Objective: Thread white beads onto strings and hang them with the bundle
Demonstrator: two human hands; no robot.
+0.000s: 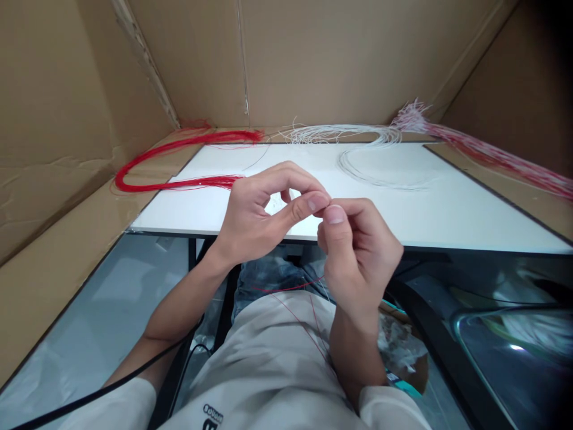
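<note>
My left hand point(262, 209) and my right hand point(360, 257) meet tip to tip above the front edge of the white board. Thumb and forefinger are pinched together on each. Thin red strands point(290, 288) trail below my right hand and lie across the light shirt and jeans. A thin white strand hangs there too. The ends between the fingertips are mostly hidden. To the left, behind my left hand, a bundle of red strands point(147, 173) bends in a U, one end on the board.
White strands point(344, 134) lie along the board's point(447, 209) back edge. A red-and-white bundle point(492, 152) stretches along the right. Cardboard walls point(322, 60) enclose the back and sides. A black cable point(111, 388) crosses at lower left; a dark chair armrest point(439, 352) stands at right.
</note>
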